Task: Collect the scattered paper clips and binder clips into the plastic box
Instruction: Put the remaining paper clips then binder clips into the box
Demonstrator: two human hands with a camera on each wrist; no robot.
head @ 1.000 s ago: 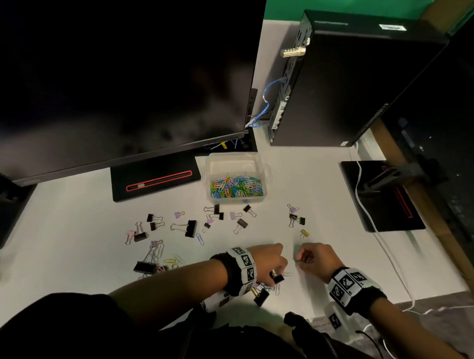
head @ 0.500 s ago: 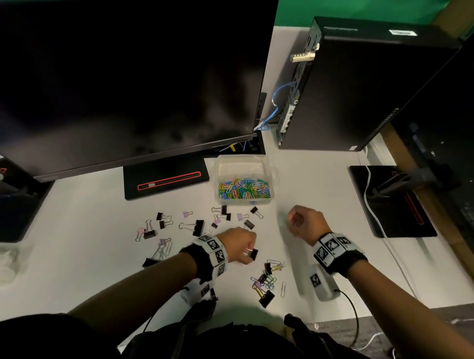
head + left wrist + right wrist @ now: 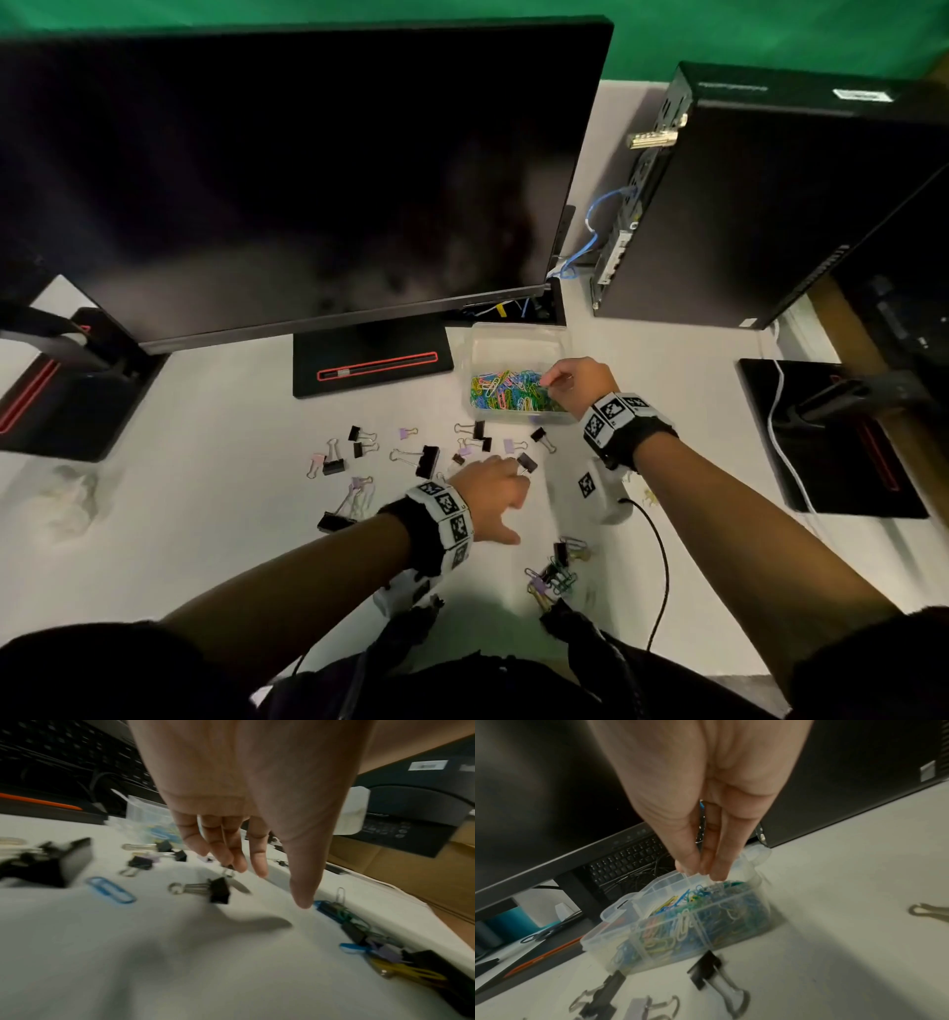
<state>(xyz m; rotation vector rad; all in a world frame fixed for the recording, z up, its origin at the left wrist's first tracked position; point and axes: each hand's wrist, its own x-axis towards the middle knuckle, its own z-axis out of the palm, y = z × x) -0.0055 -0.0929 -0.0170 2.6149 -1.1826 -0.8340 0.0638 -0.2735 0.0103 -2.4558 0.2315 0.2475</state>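
Note:
The clear plastic box (image 3: pixel 518 336) (image 3: pixel 675 925) stands in front of the monitor, holding many coloured paper clips. My right hand (image 3: pixel 550 379) (image 3: pixel 700 871) hovers over its right side with fingertips pressed together, and a pale paper clip (image 3: pixel 712 882) shows blurred at the tips. My left hand (image 3: pixel 516 470) (image 3: pixel 231 863) hangs over the table below the box. Its fingers pinch the wire handle of a black binder clip (image 3: pixel 527 462) (image 3: pixel 219 889), and the thumb sticks out. Several binder clips (image 3: pixel 426 459) lie scattered to the left. A tangled pile of clips (image 3: pixel 554 570) (image 3: pixel 380 949) lies near the front edge.
A big dark monitor (image 3: pixel 308 169) overhangs the back, with its base (image 3: pixel 372 360) left of the box. A black computer case (image 3: pixel 770 205) stands at the back right, a second monitor base (image 3: pixel 832 442) with a white cable (image 3: pixel 778 442) at the right, and a third base (image 3: pixel 67 401) at the left.
My right hand has travelled from near the table's front up to above the box. My left hand has lifted away from the front pile toward the scattered clips, carrying the black binder clip.

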